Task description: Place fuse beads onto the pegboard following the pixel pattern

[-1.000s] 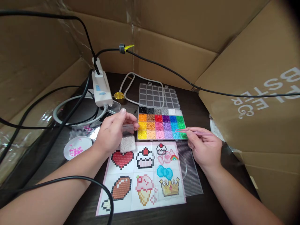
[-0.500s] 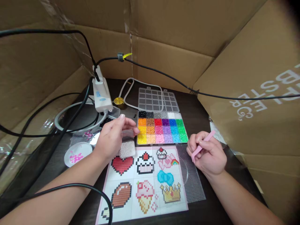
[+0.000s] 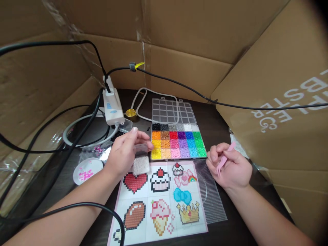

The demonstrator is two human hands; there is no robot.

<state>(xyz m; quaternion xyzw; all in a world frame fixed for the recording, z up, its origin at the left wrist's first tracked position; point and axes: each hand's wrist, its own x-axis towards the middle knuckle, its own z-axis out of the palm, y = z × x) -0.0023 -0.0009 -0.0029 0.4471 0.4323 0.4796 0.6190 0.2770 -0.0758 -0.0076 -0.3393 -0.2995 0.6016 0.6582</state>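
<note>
the right grip (image 3: 232,167) is curled around tweezers (image 3: 225,159), the bead box (image 3: 179,158) to its left, while the left grip (image 3: 125,151) half-curls beside the case (image 3: 141,156), its hold unclear.

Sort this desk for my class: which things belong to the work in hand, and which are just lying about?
Seem to belong:
- pink tweezers, held in the right hand
- large bead box
- small bead case
- pattern sheet
- clear pegboard
- dish with pink beads

Probably just lying about:
- power strip
- black cable
- gold-coloured cup
</note>
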